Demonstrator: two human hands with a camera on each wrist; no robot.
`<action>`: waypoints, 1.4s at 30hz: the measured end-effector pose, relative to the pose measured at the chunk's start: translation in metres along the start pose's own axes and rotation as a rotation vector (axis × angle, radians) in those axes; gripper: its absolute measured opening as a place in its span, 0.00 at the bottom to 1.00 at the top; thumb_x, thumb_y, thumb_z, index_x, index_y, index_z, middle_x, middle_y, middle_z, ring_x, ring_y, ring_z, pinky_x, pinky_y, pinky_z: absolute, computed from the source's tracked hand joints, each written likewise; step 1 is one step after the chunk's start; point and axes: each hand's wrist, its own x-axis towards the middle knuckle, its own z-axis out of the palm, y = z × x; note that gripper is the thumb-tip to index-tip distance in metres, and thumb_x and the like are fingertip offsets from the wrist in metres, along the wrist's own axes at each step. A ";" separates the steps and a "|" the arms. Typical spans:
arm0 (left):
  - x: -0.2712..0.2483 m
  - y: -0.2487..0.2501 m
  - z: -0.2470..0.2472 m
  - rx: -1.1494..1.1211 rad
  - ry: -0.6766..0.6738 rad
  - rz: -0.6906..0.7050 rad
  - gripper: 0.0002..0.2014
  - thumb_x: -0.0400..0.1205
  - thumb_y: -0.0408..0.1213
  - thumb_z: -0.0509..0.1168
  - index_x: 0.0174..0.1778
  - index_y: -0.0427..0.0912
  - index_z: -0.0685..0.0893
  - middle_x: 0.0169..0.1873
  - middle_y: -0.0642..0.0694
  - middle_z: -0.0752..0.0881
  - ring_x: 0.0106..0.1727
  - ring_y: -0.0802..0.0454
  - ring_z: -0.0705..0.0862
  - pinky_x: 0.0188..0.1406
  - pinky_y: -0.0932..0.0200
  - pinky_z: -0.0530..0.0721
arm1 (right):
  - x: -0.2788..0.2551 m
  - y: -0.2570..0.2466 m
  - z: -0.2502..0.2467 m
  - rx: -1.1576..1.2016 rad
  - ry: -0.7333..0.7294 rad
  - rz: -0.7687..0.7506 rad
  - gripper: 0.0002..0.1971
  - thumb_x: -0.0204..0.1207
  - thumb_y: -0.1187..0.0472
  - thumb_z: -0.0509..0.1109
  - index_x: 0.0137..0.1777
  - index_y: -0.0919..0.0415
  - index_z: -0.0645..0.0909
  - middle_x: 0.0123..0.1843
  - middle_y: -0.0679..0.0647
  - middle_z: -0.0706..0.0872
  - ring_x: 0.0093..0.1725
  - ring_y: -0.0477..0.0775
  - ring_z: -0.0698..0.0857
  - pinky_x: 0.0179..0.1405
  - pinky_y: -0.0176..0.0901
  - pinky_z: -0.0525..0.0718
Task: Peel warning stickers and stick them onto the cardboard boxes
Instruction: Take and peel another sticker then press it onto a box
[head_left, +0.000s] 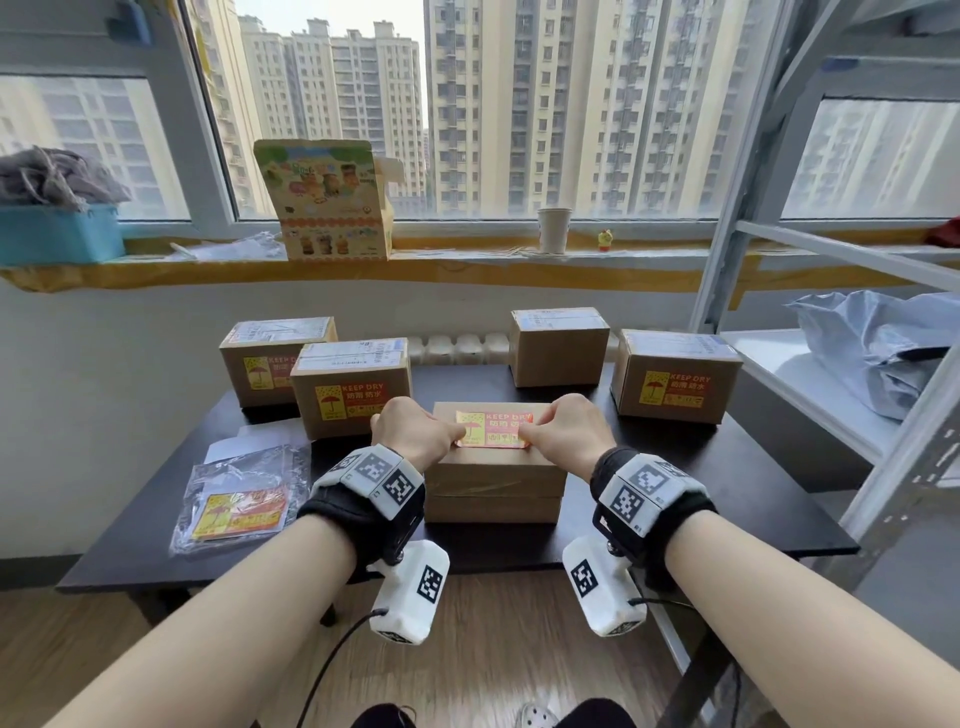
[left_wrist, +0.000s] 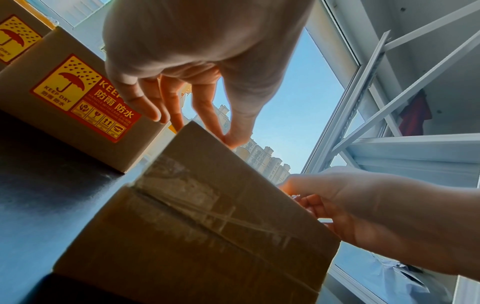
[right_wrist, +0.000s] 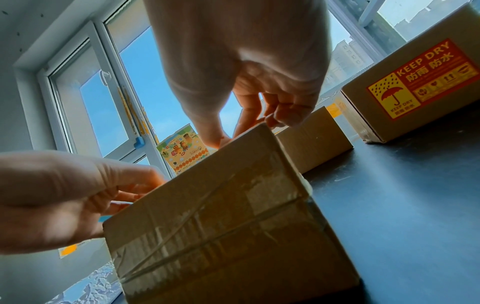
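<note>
A brown taped cardboard box (head_left: 493, 486) stands at the middle of the black table (head_left: 727, 493). A yellow and red "KEEP DRY" warning sticker (head_left: 493, 428) lies across its top face. My left hand (head_left: 457, 434) pinches the sticker's left end and my right hand (head_left: 527, 434) pinches its right end, both low over the box top. In the left wrist view, thumb and forefinger of the left hand (left_wrist: 230, 138) meet at the edge of the box (left_wrist: 207, 216). The right wrist view has the right hand (right_wrist: 221, 140) doing the same on the box (right_wrist: 221, 226). The sticker is hidden in both wrist views.
Two stickered boxes (head_left: 353, 389) (head_left: 270, 364) stand to the left and one (head_left: 675, 382) to the right. A box with no sticker showing (head_left: 558, 345) sits behind. A clear bag of stickers (head_left: 239, 499) lies front left. A metal rack (head_left: 779, 260) borders the table's right side.
</note>
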 end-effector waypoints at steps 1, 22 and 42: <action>0.000 0.001 0.000 0.003 0.000 -0.002 0.20 0.65 0.52 0.78 0.38 0.37 0.91 0.42 0.43 0.89 0.53 0.43 0.83 0.54 0.47 0.84 | 0.000 0.000 0.000 -0.001 -0.001 -0.001 0.13 0.70 0.50 0.72 0.34 0.60 0.88 0.38 0.54 0.89 0.43 0.54 0.86 0.42 0.45 0.83; -0.027 0.001 -0.007 0.692 -0.478 0.633 0.27 0.88 0.47 0.36 0.83 0.44 0.41 0.84 0.49 0.39 0.84 0.56 0.38 0.84 0.52 0.41 | -0.014 -0.003 0.019 -0.555 -0.317 -0.422 0.65 0.58 0.27 0.71 0.84 0.58 0.37 0.86 0.51 0.37 0.84 0.48 0.35 0.83 0.53 0.35; 0.012 -0.003 0.009 0.521 -0.437 0.376 0.28 0.87 0.41 0.35 0.82 0.31 0.49 0.83 0.34 0.45 0.84 0.39 0.41 0.83 0.43 0.45 | 0.001 -0.011 -0.015 0.046 -0.412 -0.054 0.37 0.82 0.42 0.55 0.83 0.65 0.51 0.84 0.57 0.57 0.82 0.54 0.59 0.78 0.45 0.56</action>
